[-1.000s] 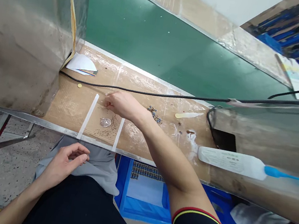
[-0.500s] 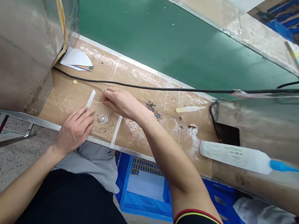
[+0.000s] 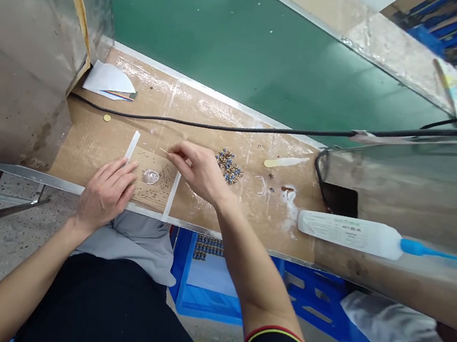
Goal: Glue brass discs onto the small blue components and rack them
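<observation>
My right hand point(image 3: 199, 171) pinches a thin, pale stick point(image 3: 164, 151), rather like a toothpick, over the upper right part of a thin tan board point(image 3: 141, 196). Many tiny dark bits are scattered on this board, and a small clear round dish point(image 3: 150, 176) sits among them. Fingers stretched, my left hand point(image 3: 107, 192) lies flat at the board's left edge, by a white strip point(image 3: 132, 145). Just right of my right hand is a loose pile of small blue and brass-coloured parts point(image 3: 229, 166).
A black cable point(image 3: 218, 127) crosses the cardboard-covered bench. A white bottle with a blue nozzle point(image 3: 348, 234) lies at the right, near a dark flat device point(image 3: 340, 200). Metal walls point(image 3: 21, 57) flank the bench. Below it, a blue tray point(image 3: 211, 306) holds rows of parts.
My right hand has moved right and slightly down with the stick, away from the white strip. The whole view has shifted a little; my left hand stays at the board's edge.
</observation>
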Motion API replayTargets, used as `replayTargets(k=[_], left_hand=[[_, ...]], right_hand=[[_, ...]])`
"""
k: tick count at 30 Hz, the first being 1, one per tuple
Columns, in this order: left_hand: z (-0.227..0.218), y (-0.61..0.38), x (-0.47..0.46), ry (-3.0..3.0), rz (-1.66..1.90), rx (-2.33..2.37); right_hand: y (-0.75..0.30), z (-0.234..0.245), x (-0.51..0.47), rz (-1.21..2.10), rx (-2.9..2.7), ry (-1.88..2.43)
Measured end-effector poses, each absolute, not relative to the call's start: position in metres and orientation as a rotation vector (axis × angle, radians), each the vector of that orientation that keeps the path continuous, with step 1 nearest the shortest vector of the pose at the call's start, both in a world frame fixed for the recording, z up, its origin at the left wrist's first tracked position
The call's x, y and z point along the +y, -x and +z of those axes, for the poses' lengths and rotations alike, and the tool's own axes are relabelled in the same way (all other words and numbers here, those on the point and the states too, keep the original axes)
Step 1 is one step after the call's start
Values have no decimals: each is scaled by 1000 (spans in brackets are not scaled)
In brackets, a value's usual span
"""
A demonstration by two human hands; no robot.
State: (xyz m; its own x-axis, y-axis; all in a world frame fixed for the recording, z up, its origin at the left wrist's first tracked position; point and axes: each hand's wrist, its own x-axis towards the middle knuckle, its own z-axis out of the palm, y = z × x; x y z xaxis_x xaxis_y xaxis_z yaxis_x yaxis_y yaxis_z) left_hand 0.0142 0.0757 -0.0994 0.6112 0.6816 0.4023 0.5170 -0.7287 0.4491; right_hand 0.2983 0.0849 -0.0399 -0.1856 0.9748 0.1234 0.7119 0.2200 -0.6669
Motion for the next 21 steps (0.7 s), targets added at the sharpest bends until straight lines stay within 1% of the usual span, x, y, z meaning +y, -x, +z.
replayTargets(k=[3, 6, 15, 21], left_hand=[[-101, -16, 75, -2584, 839, 968], [-102, -17, 75, -2607, 852, 966], [-102, -18, 74, -2585, 852, 974], [-94, -31, 75, -2420, 886, 1100]], right_hand=[[-290, -41, 42, 628, -1704, 1596], [-273, -43, 11, 579, -1593, 1684], [-249, -49, -1, 397, -1668, 1746], [-248, -54, -3, 320, -1701, 1768]])
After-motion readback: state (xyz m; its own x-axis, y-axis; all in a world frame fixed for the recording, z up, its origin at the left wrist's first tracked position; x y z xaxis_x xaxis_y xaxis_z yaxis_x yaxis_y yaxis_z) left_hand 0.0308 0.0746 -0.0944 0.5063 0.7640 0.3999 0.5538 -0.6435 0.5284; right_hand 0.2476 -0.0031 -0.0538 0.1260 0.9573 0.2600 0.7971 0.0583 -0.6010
